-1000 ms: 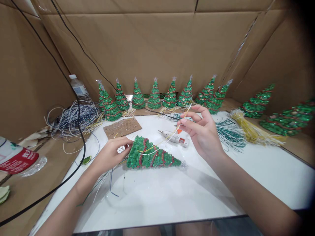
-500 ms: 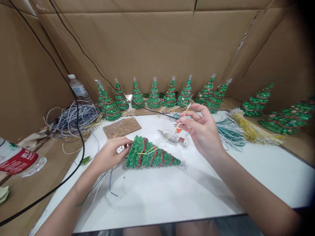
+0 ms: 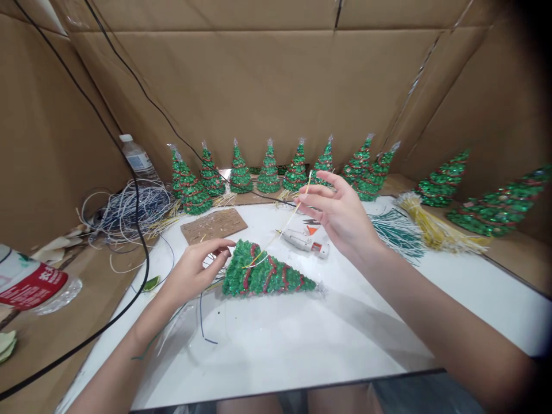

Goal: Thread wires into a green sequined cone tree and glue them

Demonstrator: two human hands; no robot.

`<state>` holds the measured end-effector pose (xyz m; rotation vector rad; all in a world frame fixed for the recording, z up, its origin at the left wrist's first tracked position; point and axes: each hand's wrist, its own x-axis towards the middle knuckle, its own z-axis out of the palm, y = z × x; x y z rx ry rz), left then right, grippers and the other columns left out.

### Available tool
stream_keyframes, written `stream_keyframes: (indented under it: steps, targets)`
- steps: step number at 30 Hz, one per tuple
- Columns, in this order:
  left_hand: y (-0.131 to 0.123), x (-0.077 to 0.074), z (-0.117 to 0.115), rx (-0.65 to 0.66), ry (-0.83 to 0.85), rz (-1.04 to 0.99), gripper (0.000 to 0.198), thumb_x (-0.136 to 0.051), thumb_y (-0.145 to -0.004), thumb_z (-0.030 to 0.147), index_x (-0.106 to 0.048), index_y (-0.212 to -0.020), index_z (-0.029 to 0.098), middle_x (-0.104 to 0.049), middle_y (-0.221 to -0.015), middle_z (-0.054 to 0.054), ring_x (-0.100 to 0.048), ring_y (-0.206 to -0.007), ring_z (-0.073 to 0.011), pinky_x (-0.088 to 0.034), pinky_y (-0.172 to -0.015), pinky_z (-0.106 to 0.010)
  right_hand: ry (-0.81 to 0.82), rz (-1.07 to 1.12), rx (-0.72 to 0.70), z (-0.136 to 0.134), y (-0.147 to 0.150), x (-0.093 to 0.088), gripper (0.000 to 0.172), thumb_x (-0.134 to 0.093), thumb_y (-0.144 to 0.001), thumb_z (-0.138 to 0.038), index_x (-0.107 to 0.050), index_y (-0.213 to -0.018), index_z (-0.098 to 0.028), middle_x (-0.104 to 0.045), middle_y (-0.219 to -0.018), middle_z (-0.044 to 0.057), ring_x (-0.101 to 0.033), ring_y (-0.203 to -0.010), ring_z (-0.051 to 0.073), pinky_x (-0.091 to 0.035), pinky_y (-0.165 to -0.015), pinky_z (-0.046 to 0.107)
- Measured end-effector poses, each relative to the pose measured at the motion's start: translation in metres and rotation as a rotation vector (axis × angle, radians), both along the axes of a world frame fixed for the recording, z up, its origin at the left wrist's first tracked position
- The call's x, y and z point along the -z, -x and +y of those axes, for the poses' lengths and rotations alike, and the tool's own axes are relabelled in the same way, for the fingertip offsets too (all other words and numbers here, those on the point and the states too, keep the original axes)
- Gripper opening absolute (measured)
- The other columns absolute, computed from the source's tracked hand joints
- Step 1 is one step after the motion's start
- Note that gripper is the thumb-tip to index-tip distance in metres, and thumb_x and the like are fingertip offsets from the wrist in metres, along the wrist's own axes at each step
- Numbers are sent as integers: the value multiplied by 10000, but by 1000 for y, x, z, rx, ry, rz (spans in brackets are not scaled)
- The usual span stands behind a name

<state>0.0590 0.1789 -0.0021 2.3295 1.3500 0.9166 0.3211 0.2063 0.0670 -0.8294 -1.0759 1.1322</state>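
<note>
1. Tree (image 3: 263, 276): green with red strands, flat on its side on white table (image 3: 302, 345), near centre. Base to left, tip to right.
2. Left hand (image 3: 194, 273): at base of tree, fingers curled, fingertips touching base rim. Cannot tell whether clamped on it or only resting.
3. Right hand (image 3: 340, 215): raised above table, right of and beyond tree. Thumb and forefinger pinched on thin yellow wire (image 3: 282, 224), remaining fingers fanned out.
4. Wire: straight line slanting from pinch down and left to tree's upper side, near base. Short end poking up past fingertips.
5. Glue gun (image 3: 307, 242): white with orange trigger, lying on table just beyond tree, below right hand.
6. Card (image 3: 214, 224): brown cardboard scrap, flat on table, far-left of tree and apart from it.
7. Row of trees (image 3: 268, 174): upright along far edge against cardboard walls (image 3: 267, 86). 2 more tipped over at far right.
8. Green bundle (image 3: 397, 233) and yellow bundle (image 3: 435, 229): cut wires, fanned on table right of right hand.
9. Coil (image 3: 129, 207): tangle of pale wire at far left, with bottle (image 3: 135, 156) just behind it.
10. Cable (image 3: 144, 253): black, looping down left side, beside table edge.
</note>
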Motion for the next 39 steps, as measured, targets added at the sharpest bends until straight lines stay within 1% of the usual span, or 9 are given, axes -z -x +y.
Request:
stream_keyframes:
  steps: [3,7,14,18,22,24,28,34,39]
  targets:
    - [0,0,0,0,6,20,242,-468,-906,302,-634,-1037,184,-711,-962,-52,-652,-846,-188,-492,-755,-290,39,0,-22,3,5,-6,576,-723,-628,-100,-450,-1127,-186,-625,-883,-10,-635,-828,136,-548,-827,294]
    - [1,-1,0,-1,-6,22,247,-466,-907,317,-637,-1028,185,-713,-951,-51,-655,-834,-189,-495,-748,-289,77,15,-71,7,15,-10,406,-685,-676,-82,-525,-1040,-167,-630,-875,-6,-636,-835,123,-550,-868,287]
    - [1,-1,-1,1,8,24,250,-472,-910,332,-639,-1023,184,-708,-969,-44,-649,-849,-175,-483,-758,-266,92,90,-271,7,37,-4,233,-657,-779,-161,-583,-1000,-158,-618,-894,13,-609,-821,98,-545,-802,249]
    - [1,1,0,7,1,23,252,-470,-913,325,-639,-1025,176,-708,-962,-48,-648,-843,-172,-477,-762,-266,4,-262,-388,3,45,4,142,-603,-842,-286,-653,-844,-153,-608,-902,25,-544,-739,79,-479,-613,169]
    - [0,-1,0,22,5,43,252,-462,-915,321,-643,-1008,173,-708,-958,-52,-645,-831,-174,-474,-749,-271,-93,-722,-569,-3,42,10,241,-577,-863,-332,-676,-759,-139,-488,-592,-20,-378,-499,43,-270,-425,153]
    - [-1,-2,0,29,8,52,257,-455,-917,320,-645,-998,168,-708,-953,-58,-643,-816,-174,-475,-738,-272,-68,-768,-735,-5,39,10,244,-578,-859,-344,-670,-777,-134,-449,-544,-35,-367,-463,43,-256,-400,152]
    - [-1,-3,0,32,-3,56,260,-449,-918,321,-646,-992,167,-711,-952,-62,-650,-824,-180,-483,-735,-270,9,-737,-937,-7,36,9,219,-556,-858,-317,-670,-840,-131,-571,-658,-4,-464,-482,58,-345,-390,145]
    - [-1,-1,1,29,-20,68,258,-448,-918,323,-653,-979,177,-713,-954,-59,-659,-839,-188,-489,-743,-272,18,-694,-911,-5,30,14,192,-647,-776,-263,-692,-909,-131,-650,-779,39,-588,-629,97,-461,-491,148]
    - [0,-1,1,36,-14,81,256,-445,-916,311,-653,-956,167,-710,-951,-68,-653,-841,-186,-485,-746,-274,37,-641,-872,-3,21,22,235,-646,-771,-291,-691,-913,-109,-657,-827,68,-595,-654,103,-484,-524,159]
